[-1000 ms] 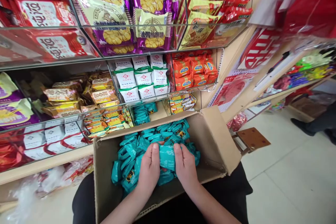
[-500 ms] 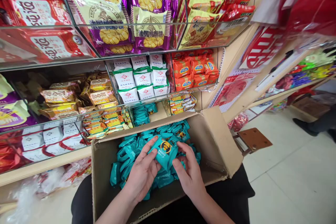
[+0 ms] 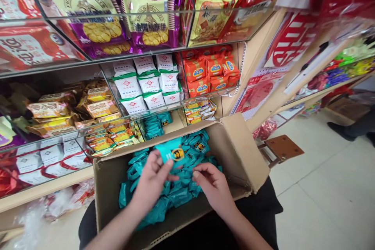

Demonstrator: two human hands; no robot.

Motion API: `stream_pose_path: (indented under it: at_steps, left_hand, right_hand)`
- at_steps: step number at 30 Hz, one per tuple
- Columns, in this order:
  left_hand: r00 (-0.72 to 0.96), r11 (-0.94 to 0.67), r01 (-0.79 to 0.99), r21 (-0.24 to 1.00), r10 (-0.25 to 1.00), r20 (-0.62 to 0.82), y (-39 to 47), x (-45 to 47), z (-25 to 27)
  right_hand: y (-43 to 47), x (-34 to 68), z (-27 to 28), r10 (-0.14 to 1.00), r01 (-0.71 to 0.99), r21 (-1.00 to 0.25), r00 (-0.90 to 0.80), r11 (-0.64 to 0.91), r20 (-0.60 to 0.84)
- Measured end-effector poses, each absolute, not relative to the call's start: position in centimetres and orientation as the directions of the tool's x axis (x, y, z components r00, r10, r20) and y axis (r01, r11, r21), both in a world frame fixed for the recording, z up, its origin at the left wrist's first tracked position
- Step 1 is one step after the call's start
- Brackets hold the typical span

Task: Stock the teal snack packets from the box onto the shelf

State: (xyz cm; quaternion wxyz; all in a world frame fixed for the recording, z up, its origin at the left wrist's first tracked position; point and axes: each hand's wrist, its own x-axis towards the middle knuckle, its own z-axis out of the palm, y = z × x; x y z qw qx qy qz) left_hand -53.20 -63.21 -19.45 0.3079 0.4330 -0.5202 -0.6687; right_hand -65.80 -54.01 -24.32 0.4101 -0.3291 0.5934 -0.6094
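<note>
A teal snack packet (image 3: pixel 172 151) with a black-and-yellow round emblem is pinched in my left hand (image 3: pixel 156 174), held up over the open cardboard box (image 3: pixel 234 156). My right hand (image 3: pixel 213 187) hovers over the right part of the box. Its thumb and forefinger are drawn together, and I cannot make out whether anything is between them. Beneath both hands, many similar teal packets (image 3: pixel 180 199) lie in a loose heap inside the box, which rests across my lap.
Ahead, a low shelf compartment has stacked teal packets (image 3: pixel 152 127). Above are white-and-green packets (image 3: pixel 150 84), orange-red packets (image 3: pixel 215 70) and purple biscuit bags (image 3: pixel 150 27) behind clear dividers. A brown stool (image 3: pixel 281 149) stands at right; farther off is a person's shoe (image 3: pixel 341 131).
My right hand has let go of the packet, and its fingers have curled together. My left hand has moved the packet slightly left and up, tilting it. The view has shifted a little.
</note>
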Motion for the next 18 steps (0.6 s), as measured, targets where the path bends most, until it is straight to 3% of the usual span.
stream_pose_path:
  at_steps: [2,4,6,8,10,13,18]
  left_hand:
    - [-0.414,0.045,-0.174,0.984,-0.910,-0.032,-66.2,-53.2,-18.5]
    - [-0.492,0.325,-0.387,0.863,-0.864,0.105,-69.3,-53.4,-17.7]
    - [-0.613,0.530,-0.538,0.655,-0.780,0.128,-71.8,-54.2,-17.4]
    - [-0.714,0.649,-0.597,0.472,-0.698,0.057,-73.8,-55.3,-17.7]
    - [-0.748,0.678,-0.629,0.380,-0.661,-0.059,-75.7,-56.7,-18.6]
    - [-0.714,0.637,-0.688,0.347,-0.679,-0.169,-79.0,-59.1,-20.7]
    - [-0.677,0.597,-0.719,0.356,-0.718,-0.163,-84.4,-63.7,-23.7]
  right_hand:
    - [-53.7,-66.9,-24.6,-0.886,0.022,-0.999,-0.461,0.041,-0.047]
    - [-53.4,-67.9,-25.2,-0.879,-0.028,-0.999,-0.476,0.045,-0.027]
    - [-53.2,-68.6,-26.0,-0.881,-0.032,-0.997,-0.472,0.065,-0.043]
    - [-53.0,-69.0,-26.9,-0.886,-0.029,-0.995,-0.458,0.100,-0.076]
    - [-52.9,-69.2,-27.7,-0.890,-0.025,-0.991,-0.443,0.132,-0.108]
    - [-52.8,-69.4,-28.2,-0.890,0.012,-0.986,-0.430,0.165,-0.154]
    - [-53.2,-70.1,-28.0,-0.892,0.101,-0.973,-0.388,0.208,-0.231]
